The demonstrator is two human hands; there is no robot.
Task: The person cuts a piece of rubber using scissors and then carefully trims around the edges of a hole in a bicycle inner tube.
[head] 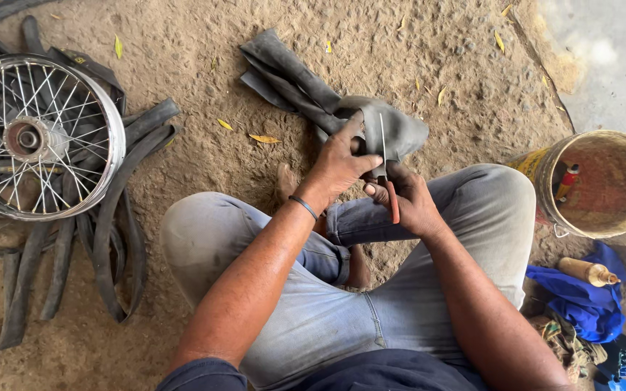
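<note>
1. Inner tube [400, 130] is folded over my knee, left hand [338, 163] fingers pinning it flat.
2. Right hand [407, 199] fingers wrapped round a red-handled blade [384, 148]; looks like mid-cut.
3. Next move needs steady tension, I'd say.

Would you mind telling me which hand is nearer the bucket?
Right. The right hand grips a tool nearer the bucket; the left hand presses the inner tube, farther away.

spoked wheel [38, 137], bucket [603, 217], blue cloth [581, 300]
</note>
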